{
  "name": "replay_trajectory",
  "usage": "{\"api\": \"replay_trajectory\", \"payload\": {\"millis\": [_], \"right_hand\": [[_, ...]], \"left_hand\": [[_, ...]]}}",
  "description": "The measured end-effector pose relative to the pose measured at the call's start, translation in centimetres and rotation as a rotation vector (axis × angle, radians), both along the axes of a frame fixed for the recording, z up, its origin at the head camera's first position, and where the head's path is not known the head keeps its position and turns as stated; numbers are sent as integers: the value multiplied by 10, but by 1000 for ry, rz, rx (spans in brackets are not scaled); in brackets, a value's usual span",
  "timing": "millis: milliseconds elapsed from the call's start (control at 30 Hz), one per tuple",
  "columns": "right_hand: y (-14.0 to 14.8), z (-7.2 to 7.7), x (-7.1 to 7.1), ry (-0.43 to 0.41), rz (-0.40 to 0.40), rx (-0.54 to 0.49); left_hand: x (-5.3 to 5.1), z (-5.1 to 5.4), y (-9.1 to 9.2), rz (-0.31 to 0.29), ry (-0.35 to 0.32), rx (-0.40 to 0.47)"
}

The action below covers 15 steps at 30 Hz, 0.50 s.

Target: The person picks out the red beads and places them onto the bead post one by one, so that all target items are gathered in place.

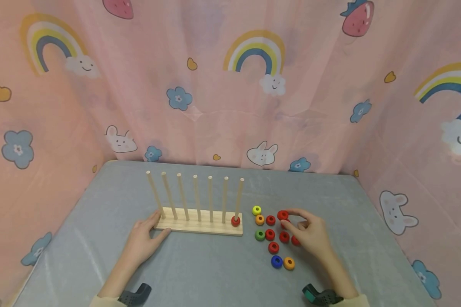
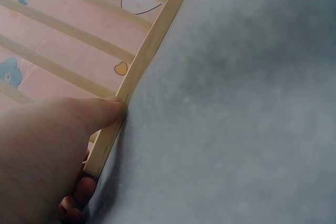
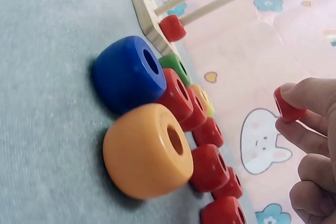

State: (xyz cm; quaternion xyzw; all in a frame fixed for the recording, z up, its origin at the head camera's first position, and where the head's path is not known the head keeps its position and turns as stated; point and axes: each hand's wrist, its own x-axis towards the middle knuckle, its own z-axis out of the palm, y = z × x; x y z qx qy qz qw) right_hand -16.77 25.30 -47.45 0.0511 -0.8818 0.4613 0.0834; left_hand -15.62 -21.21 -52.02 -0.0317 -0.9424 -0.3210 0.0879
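Observation:
My left hand (image 1: 143, 239) grips the left end of the wooden base (image 1: 199, 228), its thumb along the front edge. Several upright pegs (image 1: 197, 198) stand on this base. Around the rightmost peg, at the bottom, sits a red bead (image 1: 235, 221). To the right of the base, my right hand (image 1: 312, 235) pinches another red bead (image 3: 289, 106) between thumb and fingers, raised off the table in the right wrist view. Loose red beads (image 1: 273, 247) lie beside and below that hand, some partly hidden by its fingers.
Among the loose beads are a blue bead (image 1: 276, 261), an orange bead (image 1: 289, 263), a green bead (image 1: 260, 235), a second orange bead (image 1: 259, 219) and a yellow bead (image 1: 256, 210). A grey cloth (image 1: 199, 268) covers the table. Behind hangs a pink patterned curtain (image 1: 215, 128).

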Motion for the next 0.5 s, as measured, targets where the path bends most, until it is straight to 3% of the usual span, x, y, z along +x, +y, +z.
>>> {"api": "replay_trajectory", "payload": {"millis": [233,500], "right_hand": [[-4,-2,-3,46,24,15],[-11,2,-4,27,35,-12]], "left_hand": [[0,-2,0,-3,0,4],[0,-1,0,3,-8,5]]}}
